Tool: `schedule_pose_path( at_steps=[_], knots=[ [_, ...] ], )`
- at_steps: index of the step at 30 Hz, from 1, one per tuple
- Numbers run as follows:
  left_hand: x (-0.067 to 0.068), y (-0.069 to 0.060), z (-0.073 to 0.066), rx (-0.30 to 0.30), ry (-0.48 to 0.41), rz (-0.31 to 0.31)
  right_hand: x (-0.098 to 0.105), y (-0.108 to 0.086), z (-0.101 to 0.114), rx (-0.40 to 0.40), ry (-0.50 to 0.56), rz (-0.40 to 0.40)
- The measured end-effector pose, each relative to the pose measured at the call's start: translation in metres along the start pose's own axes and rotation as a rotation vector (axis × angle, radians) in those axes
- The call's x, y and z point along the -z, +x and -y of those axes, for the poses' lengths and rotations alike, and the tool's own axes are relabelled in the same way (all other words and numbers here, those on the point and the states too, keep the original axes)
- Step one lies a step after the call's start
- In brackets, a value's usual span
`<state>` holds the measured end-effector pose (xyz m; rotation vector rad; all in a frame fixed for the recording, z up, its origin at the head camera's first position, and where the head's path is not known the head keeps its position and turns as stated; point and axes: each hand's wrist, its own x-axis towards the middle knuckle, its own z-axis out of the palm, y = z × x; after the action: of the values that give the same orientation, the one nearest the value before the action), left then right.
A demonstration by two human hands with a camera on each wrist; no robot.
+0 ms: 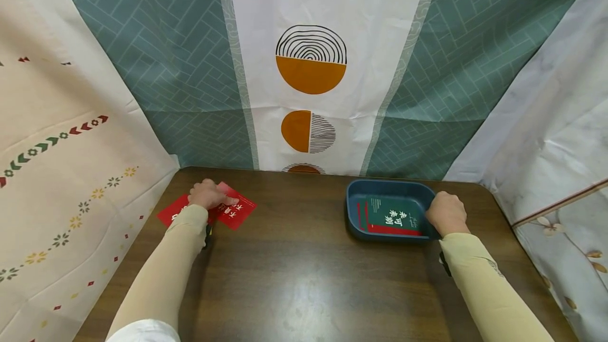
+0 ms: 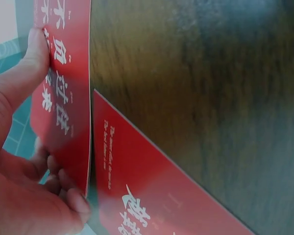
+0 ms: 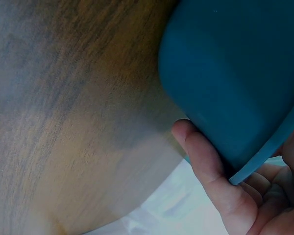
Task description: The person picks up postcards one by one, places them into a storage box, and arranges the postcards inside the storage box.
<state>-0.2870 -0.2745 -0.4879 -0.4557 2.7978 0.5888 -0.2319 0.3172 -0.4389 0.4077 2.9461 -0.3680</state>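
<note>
At the table's far left, my left hand (image 1: 205, 194) holds a red card (image 1: 237, 214) with white Chinese characters. In the left wrist view, the thumb lies over one edge of this card (image 2: 76, 152), and the fingers curl at its lower end. A second red card (image 1: 167, 214) lies flat on the table beside it, partly hidden by the hand and sleeve. On the right, my right hand (image 1: 447, 214) grips the right end of a dark blue tray (image 1: 352, 215). The right wrist view shows the thumb against the tray's outer wall (image 3: 225, 83). Inside the tray lie a green card (image 1: 380, 212) and red ones partly under it.
The brown wooden table (image 1: 294, 257) stretches between both hands. A green and white patterned cloth (image 1: 380, 67) hangs behind its far edge. Pale cloths hang along the left (image 1: 57, 183) and right (image 1: 546, 146) sides.
</note>
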Motion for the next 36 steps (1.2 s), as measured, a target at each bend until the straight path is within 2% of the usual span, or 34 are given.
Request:
schedule_pose_path(
  at_steps=[3,5,10,14,17,21,29,36],
  knots=[
    [-0.001,-0.002,-0.001,-0.033,0.005,-0.047,0.000,0.000,0.000,0.006,-0.003,-0.003],
    [-0.001,-0.004,-0.004,-0.047,-0.021,-0.061,0.000,0.001,0.000,0.007,-0.002,-0.005],
    [0.002,-0.010,-0.008,-0.043,-0.137,-0.022,0.000,0.000,0.000,0.008,0.004,-0.009],
    [0.000,-0.013,-0.004,-0.040,-0.179,0.004,-0.001,-0.001,0.000,0.016,0.003,-0.013],
    [-0.002,-0.017,-0.002,-0.064,-0.161,-0.012,-0.002,-0.001,0.001,0.020,0.004,-0.014],
    [-0.006,-0.023,-0.007,-0.115,-0.112,-0.035,-0.001,0.000,0.000,0.018,0.004,-0.016],
    [-0.016,-0.029,-0.027,-0.183,-0.112,0.039,-0.001,0.000,-0.001,0.026,0.003,-0.023],
    [-0.020,-0.033,-0.044,-0.254,-0.189,0.101,-0.002,-0.001,-0.003,0.024,0.011,-0.022]
  ],
)
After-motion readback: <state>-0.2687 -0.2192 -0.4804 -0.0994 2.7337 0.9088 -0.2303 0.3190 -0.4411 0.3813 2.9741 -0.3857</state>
